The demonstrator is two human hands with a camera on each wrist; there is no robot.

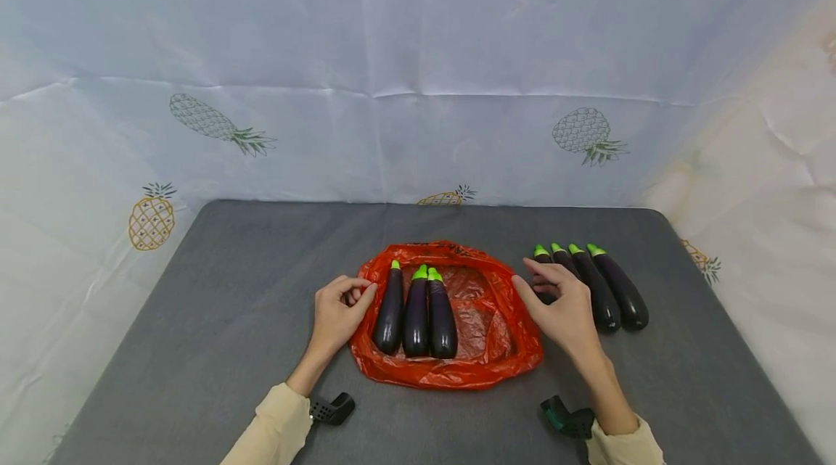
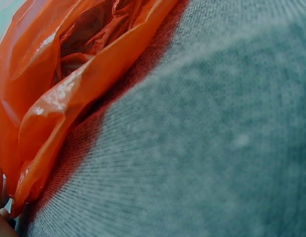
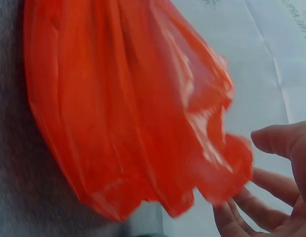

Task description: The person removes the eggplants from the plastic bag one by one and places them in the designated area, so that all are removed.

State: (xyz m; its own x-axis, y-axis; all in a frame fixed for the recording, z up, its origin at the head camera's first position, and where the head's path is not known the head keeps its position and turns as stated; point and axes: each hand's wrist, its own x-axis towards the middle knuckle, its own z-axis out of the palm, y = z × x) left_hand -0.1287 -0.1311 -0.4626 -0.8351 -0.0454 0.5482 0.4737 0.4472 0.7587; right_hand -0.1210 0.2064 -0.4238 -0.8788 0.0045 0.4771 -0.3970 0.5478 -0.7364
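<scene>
A red plastic bag [image 1: 483, 376] lies spread with its mouth up and its rim rolled outward. Three dark purple eggplants [image 1: 416, 316] with bright green caps lie side by side in its left half. At the bag's left rim, my left hand [image 1: 337, 313] pinches the plastic between thumb and forefinger; only bits of the fingers [image 2: 1, 224] show in the left wrist view. My right hand [image 1: 567, 305] is at the right rim, thumb and fingers spread apart. In the right wrist view the bag's edge [image 3: 227, 170] reaches between that thumb and fingers.
Several more eggplants [image 1: 625, 294] lie in a row right of the bag, partly hidden behind my right hand. Everything rests on a grey table [image 1: 215, 349]. A white cloth [image 1: 418, 146] printed with pineapples hangs behind it. Black devices [image 1: 333, 409] are strapped to both wrists.
</scene>
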